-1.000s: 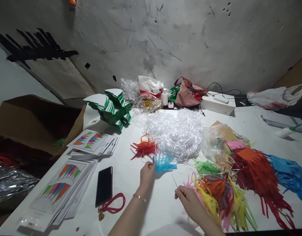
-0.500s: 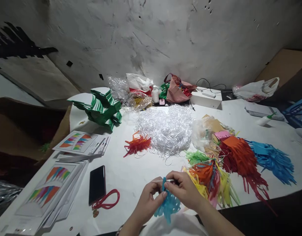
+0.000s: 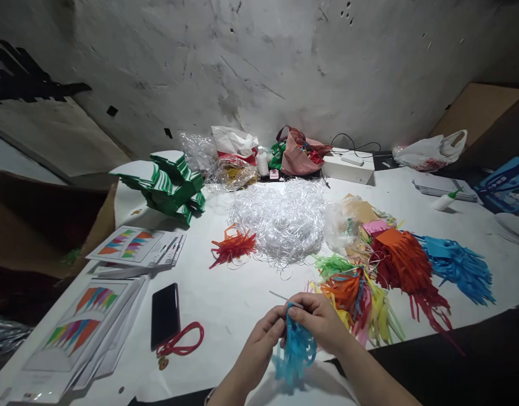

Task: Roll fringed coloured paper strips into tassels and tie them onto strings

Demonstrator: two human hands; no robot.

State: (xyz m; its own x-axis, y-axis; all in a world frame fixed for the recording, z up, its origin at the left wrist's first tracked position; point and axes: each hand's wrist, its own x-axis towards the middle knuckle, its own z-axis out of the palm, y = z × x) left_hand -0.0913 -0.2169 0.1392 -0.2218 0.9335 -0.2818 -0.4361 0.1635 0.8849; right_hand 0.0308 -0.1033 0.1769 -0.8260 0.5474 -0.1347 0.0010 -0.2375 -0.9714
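A blue fringed tassel (image 3: 296,352) hangs between my hands near the table's front edge, its strips blurred at the bottom. My right hand (image 3: 322,321) pinches its top fold between thumb and fingers. Fingers of my left hand (image 3: 261,341) are closed at the tassel's left side, against its upper strips. A thin pale strip (image 3: 279,295) sticks out to the upper left from the top of the tassel; whether it is stiff or soft I cannot tell. Just right of my right hand lie mixed tassels (image 3: 344,287) in orange, yellow, green and pink.
A heap of shiny white string (image 3: 284,220) lies mid-table, with orange-red strips (image 3: 233,246) beside it. Further right are red tassels (image 3: 403,259) and blue tassels (image 3: 457,265). Leftward lie a phone (image 3: 165,316), printed packets (image 3: 90,316) and green-edged white pieces (image 3: 166,183).
My left hand has moved lower along the tassel's strips. The pale strip, earlier lying across between both hands, now points to the upper left. The view has shifted slightly.
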